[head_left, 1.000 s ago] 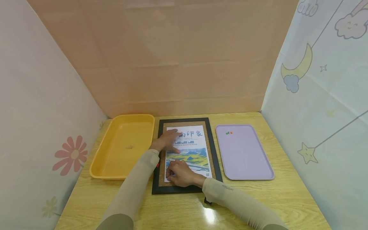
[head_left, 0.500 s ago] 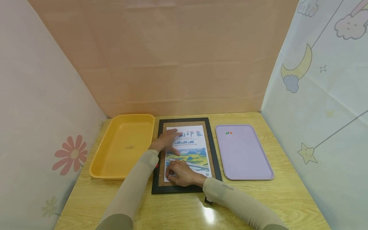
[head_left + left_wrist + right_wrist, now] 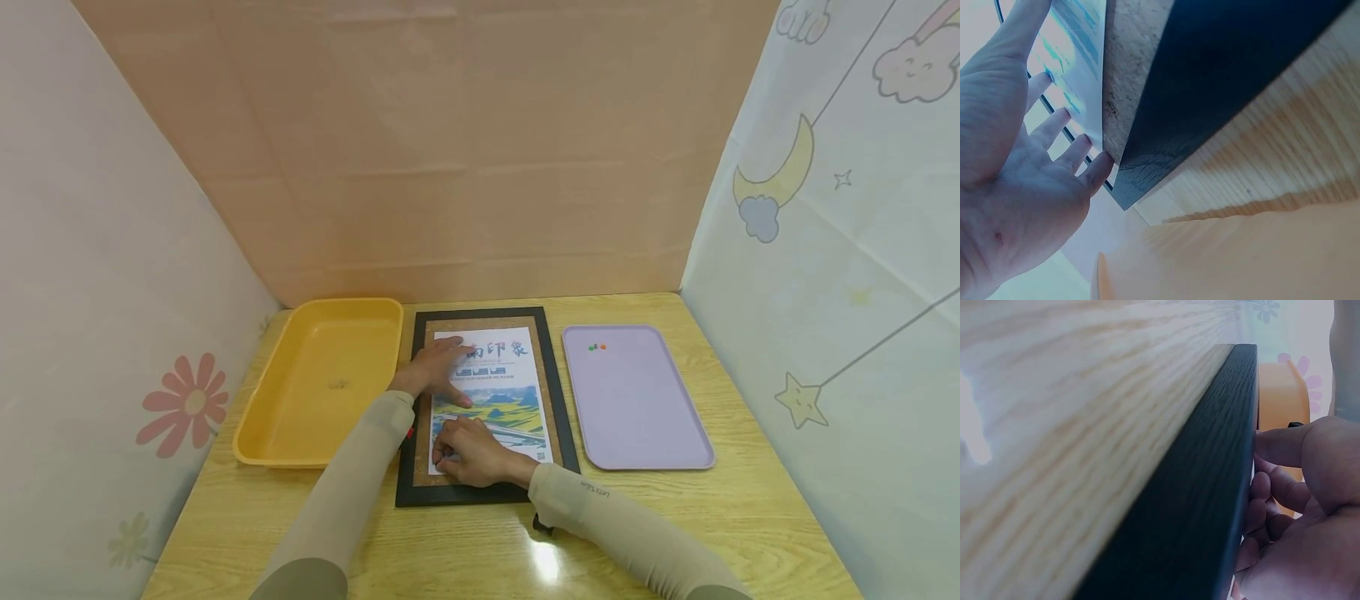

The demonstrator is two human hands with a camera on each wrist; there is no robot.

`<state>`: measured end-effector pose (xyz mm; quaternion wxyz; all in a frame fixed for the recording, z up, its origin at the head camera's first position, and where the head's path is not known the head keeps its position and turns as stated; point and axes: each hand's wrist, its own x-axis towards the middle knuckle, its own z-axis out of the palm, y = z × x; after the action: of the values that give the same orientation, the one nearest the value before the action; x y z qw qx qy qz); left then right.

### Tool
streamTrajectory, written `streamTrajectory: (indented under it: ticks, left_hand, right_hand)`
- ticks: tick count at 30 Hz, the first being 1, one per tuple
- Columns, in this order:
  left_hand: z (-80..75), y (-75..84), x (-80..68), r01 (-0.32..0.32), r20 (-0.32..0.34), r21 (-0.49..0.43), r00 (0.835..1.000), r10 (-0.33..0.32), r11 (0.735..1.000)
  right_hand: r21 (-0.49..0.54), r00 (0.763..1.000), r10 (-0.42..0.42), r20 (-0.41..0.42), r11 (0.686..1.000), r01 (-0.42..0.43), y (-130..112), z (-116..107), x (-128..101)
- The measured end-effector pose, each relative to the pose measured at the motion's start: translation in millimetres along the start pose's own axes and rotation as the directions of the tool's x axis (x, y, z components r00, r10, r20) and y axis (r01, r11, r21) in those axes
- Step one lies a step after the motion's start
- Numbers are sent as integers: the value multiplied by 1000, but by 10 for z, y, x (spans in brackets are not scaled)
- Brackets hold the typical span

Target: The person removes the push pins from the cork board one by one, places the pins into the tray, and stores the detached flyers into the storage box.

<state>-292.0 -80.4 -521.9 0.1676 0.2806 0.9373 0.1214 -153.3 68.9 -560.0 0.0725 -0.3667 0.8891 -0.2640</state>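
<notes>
The right hand (image 3: pixel 472 454) has hardly moved over the last second: its fingers are curled, and thumb and forefinger seem to pinch a small dark piece (image 3: pixel 437 464) at the lower left corner of the white paper poster with a green-and-blue landscape (image 3: pixel 506 404), though the curled fingers hide most of it. The left hand (image 3: pixel 437 367) too has stayed in place on the poster's upper left part, and the poster lies as before on the rectangular brown cork board with a black frame (image 3: pixel 560 400). So little change suggests that the work at that corner is still under way and that the left hand serves to keep the sheet steady. As for pose, the left hand reaches in across the frame's left side, its fingers spread towards the printed title and its thumb apart, lower down, on the landscape. The right forearm comes in over the frame's lower right corner, and the right wrist bends so that the fingertips point down at the sheet, just inside the cork border.
</notes>
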Motion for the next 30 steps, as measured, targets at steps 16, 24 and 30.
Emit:
streamTrajectory:
  ticks: [16,24,30]
  left_hand:
    - [14,-27,19,7,6,-24,1000,-7,1000]
    - [18,-12,14,6,6,-35,1000,-6,999]
    - [13,-19,9,6,-1,-47,1000,-6,999]
  right_hand:
    - [69,991,82,103,994,-90,-2,-48,24]
    - [125,991,68,119,989,-83,44,-66,15]
    - [249,997,7,73,968,-25,41,-131,-37]
